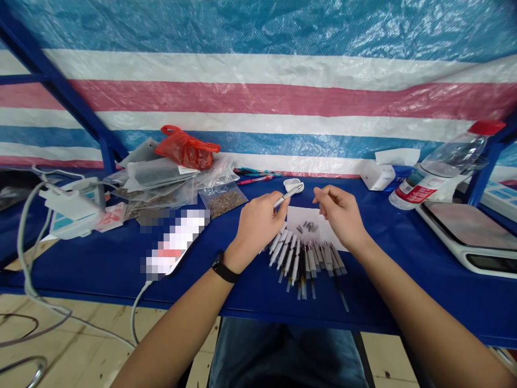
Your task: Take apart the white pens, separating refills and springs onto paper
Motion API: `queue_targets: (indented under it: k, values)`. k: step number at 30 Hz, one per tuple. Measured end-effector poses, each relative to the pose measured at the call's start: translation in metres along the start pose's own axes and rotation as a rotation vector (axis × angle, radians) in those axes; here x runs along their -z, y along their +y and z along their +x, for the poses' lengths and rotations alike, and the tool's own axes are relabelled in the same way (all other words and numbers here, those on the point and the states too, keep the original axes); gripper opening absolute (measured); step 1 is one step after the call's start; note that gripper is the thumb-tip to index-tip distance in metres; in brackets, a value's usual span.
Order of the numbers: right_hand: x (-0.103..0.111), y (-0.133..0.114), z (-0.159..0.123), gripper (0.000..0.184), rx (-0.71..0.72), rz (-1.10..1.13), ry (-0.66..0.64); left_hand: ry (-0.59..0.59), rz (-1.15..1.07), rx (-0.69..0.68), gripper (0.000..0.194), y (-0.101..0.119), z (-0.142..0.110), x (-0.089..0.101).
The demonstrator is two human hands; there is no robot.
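Note:
My left hand (262, 218), with a black band on its wrist, is closed around a slim white and silver pen (288, 195) whose tip slants up to the right. A short gap away, my right hand (338, 213) has its fingers curled in a pinch; whatever is between them is too small to make out. Just behind the pen stands a small white plastic dish (293, 186). Beneath both hands lies a white paper sheet (297, 214) with several small metal pieces (309, 227). Nearer me, several pen barrels with refills poking out (305, 261) are fanned in a row.
At left lie a phone (177, 242) on a cable, plastic bags of brown bits (224, 202), a red bag (188, 150) and a white power strip (78, 207). Pens (256, 179) rest at the back. Rightward are a tissue pack (377, 177), a bottle (424, 183) and a scale (472, 229).

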State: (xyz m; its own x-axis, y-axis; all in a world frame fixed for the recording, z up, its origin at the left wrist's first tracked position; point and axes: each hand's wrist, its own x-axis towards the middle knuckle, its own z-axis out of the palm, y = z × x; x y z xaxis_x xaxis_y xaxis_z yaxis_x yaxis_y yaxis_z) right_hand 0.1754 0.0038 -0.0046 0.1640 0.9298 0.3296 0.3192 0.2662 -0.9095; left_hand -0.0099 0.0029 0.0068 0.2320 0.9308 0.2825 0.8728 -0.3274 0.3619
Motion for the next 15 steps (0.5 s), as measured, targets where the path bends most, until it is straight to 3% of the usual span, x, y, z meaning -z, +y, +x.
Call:
queue_targets:
  k: [4, 7, 15]
  values:
    - [0.002, 0.001, 0.000, 0.037, 0.031, -0.057, 0.030, -0.048, 0.203, 0.142, 0.031, -0.010, 0.004, 0.008]
    - [0.001, 0.002, -0.001, 0.036, 0.060, -0.085, 0.035, -0.153, 0.301, 0.241, 0.030, -0.020, 0.008, 0.013]
    - [0.005, -0.006, 0.000, 0.039, 0.137, -0.075, 0.106, -0.281, 0.335, 0.269, 0.030, -0.026, 0.007, 0.012]
